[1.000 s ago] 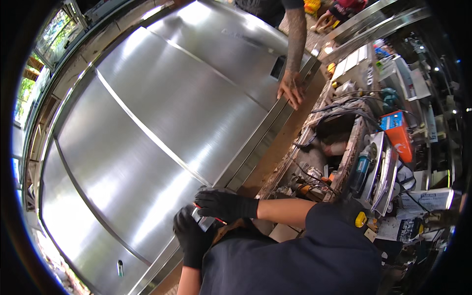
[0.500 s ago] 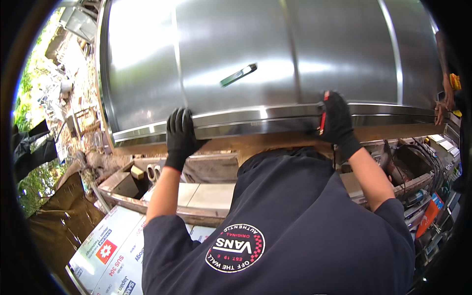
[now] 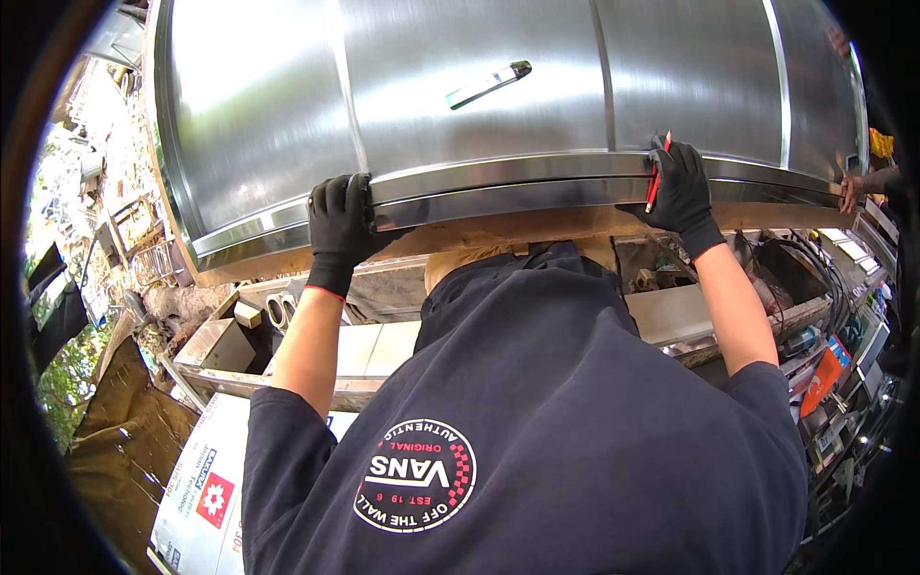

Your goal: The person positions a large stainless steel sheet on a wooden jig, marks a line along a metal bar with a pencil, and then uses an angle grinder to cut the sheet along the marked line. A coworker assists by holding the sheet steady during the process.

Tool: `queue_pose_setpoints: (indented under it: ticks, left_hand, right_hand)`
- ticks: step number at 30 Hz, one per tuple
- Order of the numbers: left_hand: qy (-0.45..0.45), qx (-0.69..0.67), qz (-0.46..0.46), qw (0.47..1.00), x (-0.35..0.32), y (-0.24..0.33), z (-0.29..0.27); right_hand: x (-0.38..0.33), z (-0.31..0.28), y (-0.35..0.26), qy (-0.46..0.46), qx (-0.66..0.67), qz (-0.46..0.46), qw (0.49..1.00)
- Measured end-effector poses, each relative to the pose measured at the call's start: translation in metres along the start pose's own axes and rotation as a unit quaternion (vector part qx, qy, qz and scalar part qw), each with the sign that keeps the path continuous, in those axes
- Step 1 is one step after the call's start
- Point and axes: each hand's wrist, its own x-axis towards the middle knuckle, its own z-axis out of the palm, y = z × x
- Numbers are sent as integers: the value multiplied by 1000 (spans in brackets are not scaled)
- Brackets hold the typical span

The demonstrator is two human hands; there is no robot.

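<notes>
A wide, shiny stainless steel panel (image 3: 479, 177) with vertical seams lies in front of me. My left hand (image 3: 340, 220), in a black glove, is closed over its near edge, left of the middle. My right hand (image 3: 682, 187), gloved alike, is closed on the same edge further right. A red pencil (image 3: 655, 182) is also tucked in my right hand, its tip pointing up. The undersides of both grips are hidden behind the rim. On the panel between my hands, farther off, rests a slim green and silver tool (image 3: 489, 84) with a black end; its kind is unclear.
Another person's hand (image 3: 849, 192) touches the panel's right end. Beneath the near edge runs a trough-like frame with pale tiles (image 3: 369, 350) and a pair of scissors (image 3: 280, 310). Film-covered sheet (image 3: 196, 479) lies lower left; cables (image 3: 815, 273) and tools crowd the right.
The panel edge, both my hands and the slim tool sit higher in the picture, as the view has shifted. Both hands keep their hold on the edge.
</notes>
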Motion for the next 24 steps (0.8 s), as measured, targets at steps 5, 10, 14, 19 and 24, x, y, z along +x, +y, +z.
queue_pose_setpoints:
  ticks: [5,10,14,19,24]
  left_hand:
    - [7,-30,-14,999,5,-2,5]
    - [47,-35,-45,997,2,6,4]
    - [60,-35,-43,997,2,6,1]
    - [71,-27,-54,996,3,5,5]
    - [85,-47,-69,993,-1,7,6]
  right_hand:
    - [-9,5,2,-3,-39,26,999]
    - [9,-30,-3,-75,54,44,995]
    - [44,-26,-26,-11,368,201,908]
    - [158,-14,-142,-66,504,161,846]
    - [198,53,-219,-37,582,92,807]
